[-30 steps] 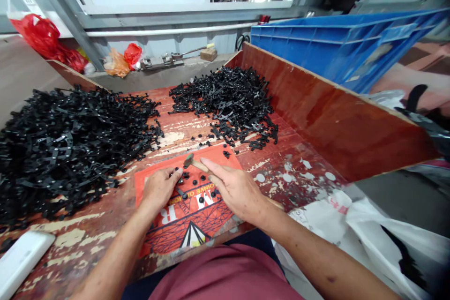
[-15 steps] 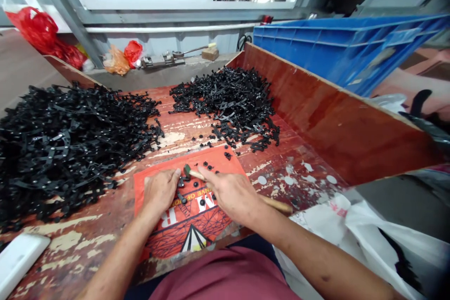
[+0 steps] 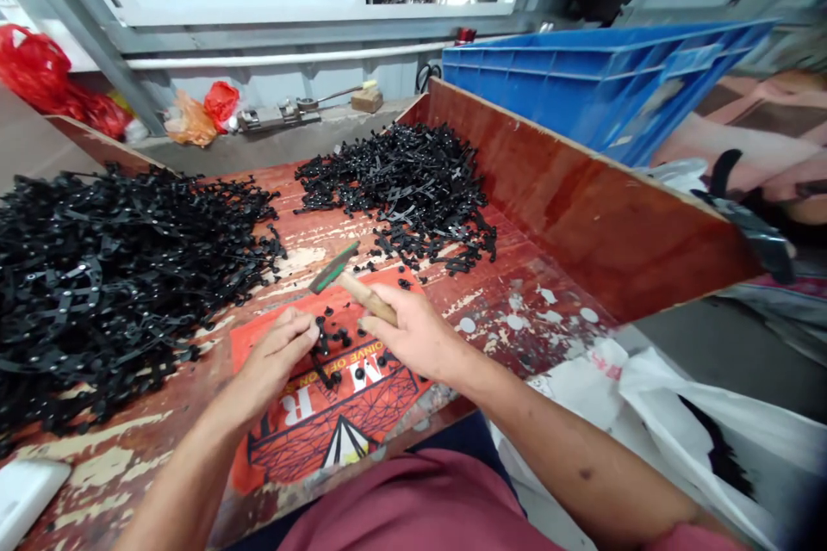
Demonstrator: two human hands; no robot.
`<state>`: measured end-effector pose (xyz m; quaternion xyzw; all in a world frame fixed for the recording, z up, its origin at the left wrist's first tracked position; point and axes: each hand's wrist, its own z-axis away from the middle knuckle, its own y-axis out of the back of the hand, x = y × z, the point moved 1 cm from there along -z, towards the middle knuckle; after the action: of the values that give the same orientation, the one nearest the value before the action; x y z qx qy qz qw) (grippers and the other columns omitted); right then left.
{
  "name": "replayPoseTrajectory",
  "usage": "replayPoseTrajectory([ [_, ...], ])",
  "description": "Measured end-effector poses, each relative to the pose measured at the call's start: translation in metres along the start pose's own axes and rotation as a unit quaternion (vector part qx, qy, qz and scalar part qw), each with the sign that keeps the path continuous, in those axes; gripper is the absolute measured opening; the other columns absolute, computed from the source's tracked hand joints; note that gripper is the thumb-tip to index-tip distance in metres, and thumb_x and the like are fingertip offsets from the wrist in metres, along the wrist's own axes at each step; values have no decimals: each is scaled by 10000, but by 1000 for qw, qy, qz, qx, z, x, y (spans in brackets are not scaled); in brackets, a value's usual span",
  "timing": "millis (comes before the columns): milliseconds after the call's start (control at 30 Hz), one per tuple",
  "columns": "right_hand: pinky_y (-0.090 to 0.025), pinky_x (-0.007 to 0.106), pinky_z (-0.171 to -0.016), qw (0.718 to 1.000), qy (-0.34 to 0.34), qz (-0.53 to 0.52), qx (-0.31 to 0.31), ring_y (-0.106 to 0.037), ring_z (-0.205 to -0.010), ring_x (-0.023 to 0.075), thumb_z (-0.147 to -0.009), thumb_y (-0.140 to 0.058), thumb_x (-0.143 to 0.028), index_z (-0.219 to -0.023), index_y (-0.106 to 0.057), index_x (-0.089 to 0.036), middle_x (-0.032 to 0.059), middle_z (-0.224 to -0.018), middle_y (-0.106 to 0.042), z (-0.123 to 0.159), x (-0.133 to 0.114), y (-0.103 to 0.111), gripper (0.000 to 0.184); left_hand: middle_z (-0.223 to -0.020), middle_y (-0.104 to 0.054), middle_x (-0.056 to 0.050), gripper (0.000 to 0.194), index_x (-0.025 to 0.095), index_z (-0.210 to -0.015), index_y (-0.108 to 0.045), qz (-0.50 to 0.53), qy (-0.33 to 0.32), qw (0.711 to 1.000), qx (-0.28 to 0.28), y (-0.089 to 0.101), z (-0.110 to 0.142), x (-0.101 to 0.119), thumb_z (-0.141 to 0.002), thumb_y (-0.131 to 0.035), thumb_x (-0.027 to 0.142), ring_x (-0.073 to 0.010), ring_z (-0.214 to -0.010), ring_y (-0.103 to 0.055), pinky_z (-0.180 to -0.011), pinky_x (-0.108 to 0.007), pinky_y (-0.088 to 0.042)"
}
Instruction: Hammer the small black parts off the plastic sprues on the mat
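My right hand (image 3: 417, 334) is wrapped round the wooden handle of a hammer (image 3: 367, 296), whose narrow green-edged head is raised over the far edge of a printed orange sheet (image 3: 249, 336). On the sheet, my left hand (image 3: 279, 350) has thumb and fingers pinched at the upper end of a black jointed part (image 3: 321, 362). The part's lower end lies on the sheet, near the printed letters. Several small black studs (image 3: 360, 374) are scattered around it, between my two hands.
Black part heaps lie at left (image 3: 109, 284) and back right (image 3: 413, 172). A red-brown board (image 3: 568, 189) walls the right side, with a blue crate (image 3: 536, 95) beyond. A white object (image 3: 29, 491) sits front left, a white sack (image 3: 594, 405) right. A metal tool (image 3: 277, 114) lies at the back.
The hammer has been lifted from beside my left fingers up and away, its head now clear of the sheet. My left hand stays at the part. The camera view has shifted slightly.
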<state>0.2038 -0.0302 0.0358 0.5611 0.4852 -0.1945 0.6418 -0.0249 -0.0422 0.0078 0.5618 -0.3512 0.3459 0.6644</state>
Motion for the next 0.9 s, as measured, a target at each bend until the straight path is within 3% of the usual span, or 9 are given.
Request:
replayPoseTrajectory([
  [100, -353, 218, -581, 996, 4, -75, -44, -470, -633, 111, -891, -597, -239, -944, -662, -204, -55, -721, -552, -9, 0, -9, 91, -964, -629, -54, 352, 211, -737, -667, 86, -7, 993, -85, -9, 6, 15, -818, -617, 549, -239, -947, -587, -845, -347, -526],
  [167, -330, 213, -565, 995, -3, -85, -56, -464, -626, 104, -884, -617, -245, -895, -667, -203, -58, -707, -540, -13, 3, -18, 66, -986, -633, -57, 340, 204, -801, -665, 157, 33, 982, -99, -17, 6, 18, -768, -695, 541, -229, -906, -615, -811, -354, -547],
  [233, -300, 215, -531, 996, -27, -77, -34, -451, -592, 100, -866, -646, -254, -860, -668, -199, -59, -672, -527, -15, 7, -26, 59, -989, -632, -37, 415, 211, -941, -633, 227, 83, 969, -48, -26, 5, 17, -685, -793, 496, -197, -802, -639, -738, -348, -564],
  [333, -298, 216, -515, 995, -53, -79, 11, -459, -570, 103, -845, -672, -251, -866, -670, -195, -56, -659, -544, -16, 9, -32, 60, -958, -618, 22, 747, 286, -1204, -489, 316, 129, 936, 84, -33, 7, 20, -580, -888, 384, -127, -630, -624, -603, -288, -543],
  [433, -333, 215, -551, 995, -48, -87, 11, -512, -615, 115, -861, -652, -221, -922, -683, -195, -41, -700, -593, -20, 3, -30, 73, -827, -599, 67, 867, 362, -1345, -390, 369, 160, 913, 64, -34, 12, 31, -616, -858, 385, -105, -538, -596, -512, -231, -483],
  [500, -329, 218, -556, 998, -31, -61, -2, -509, -624, 118, -860, -660, -225, -888, -683, -200, -42, -695, -587, -23, -2, -23, 45, -721, -552, 92, 844, 383, -1383, -399, 355, 142, 923, 44, -28, 12, 36, -655, -825, 392, -79, -478, -536, -437, -175, -390],
  [600, -337, 225, -589, 1000, 11, -18, 18, -504, -662, 122, -865, -656, -226, -934, -677, -220, -43, -759, -602, -24, -1, -8, 72, -627, -475, 109, 704, 317, -1314, -525, 264, 85, 956, 101, -9, 0, 34, -668, -791, 402, -38, -412, -390, -384, -144, -279],
  [700, -364, 237, -622, 998, -1, -18, 56, -505, -674, 129, -879, -608, -206, -1026, -662, -225, -39, -789, -614, -18, 16, 7, 158, -594, -480, 87, 506, 196, -1036, -649, 189, 121, 971, 86, 6, -18, 22, -636, -758, 486, -39, -406, -363, -366, -155, -227],
  [900, -415, 259, -621, 997, -60, -30, 27, -528, -653, 143, -869, -571, -208, -1100, -689, -205, -22, -768, -619, 13, 56, 17, 260, -514, -455, 102, 402, 204, -800, -545, 138, 135, 980, 56, 10, -39, 9, -602, -746, 490, -52, -389, -357, -373, -162, -197],
])
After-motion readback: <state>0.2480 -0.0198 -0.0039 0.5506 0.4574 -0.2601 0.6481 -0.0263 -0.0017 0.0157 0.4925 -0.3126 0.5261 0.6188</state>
